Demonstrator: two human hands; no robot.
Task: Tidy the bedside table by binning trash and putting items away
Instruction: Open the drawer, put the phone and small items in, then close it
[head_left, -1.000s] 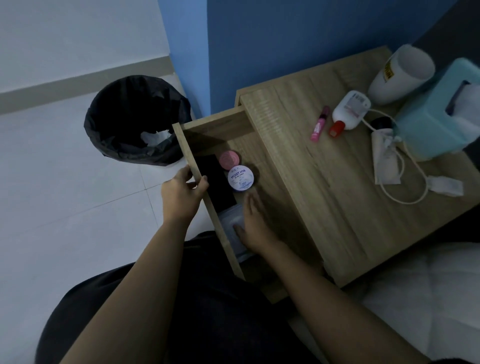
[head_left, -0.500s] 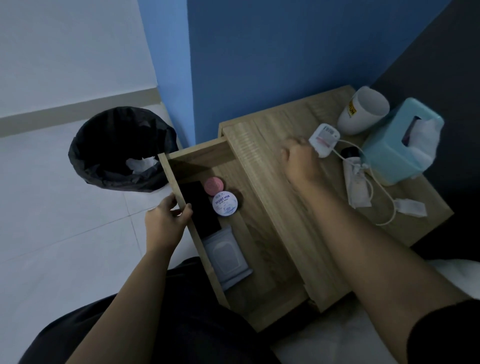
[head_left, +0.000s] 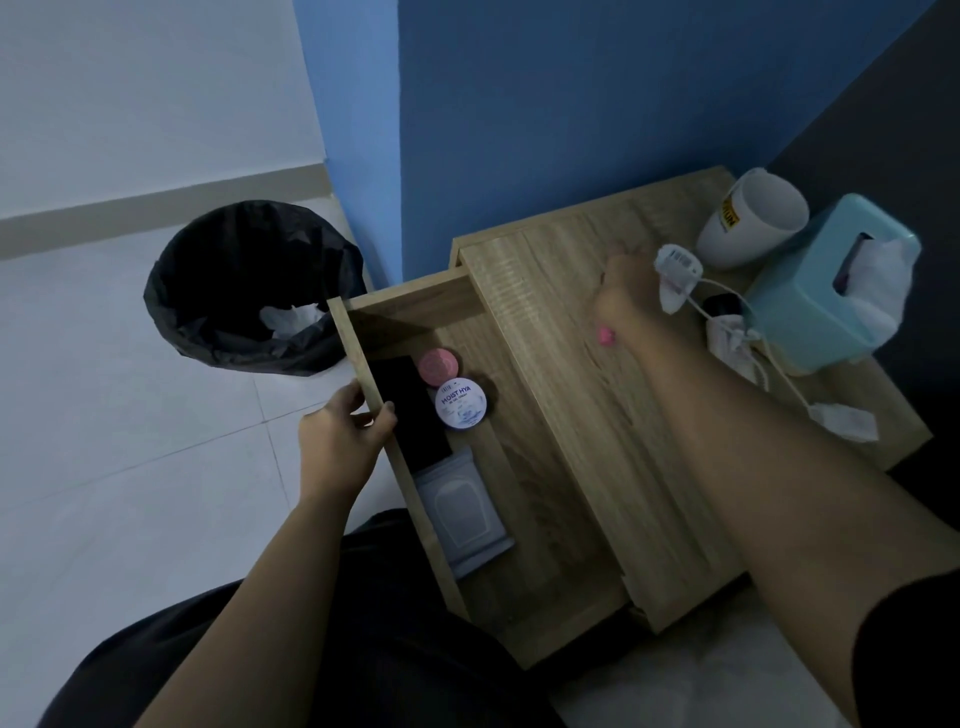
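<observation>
The wooden bedside table has its drawer pulled open. My left hand grips the drawer's front panel. In the drawer lie a flat black item, a pink round tin, a white jar labelled Moist Hya and a pack of wipes. On the tabletop my right hand is curled round a pink stick, whose end pokes out below the palm. A small white bottle sits right against its fingers; whether they hold it too is unclear.
A bin with a black liner stands on the tiled floor left of the table, white crumpled paper inside. On the table's far right are a white mug, a teal tissue box, a white packet and a white cable with charger.
My right hand left the wipes pack in the drawer, reached across the tabletop and closed on the pink stick. My left hand stayed on the drawer front.
</observation>
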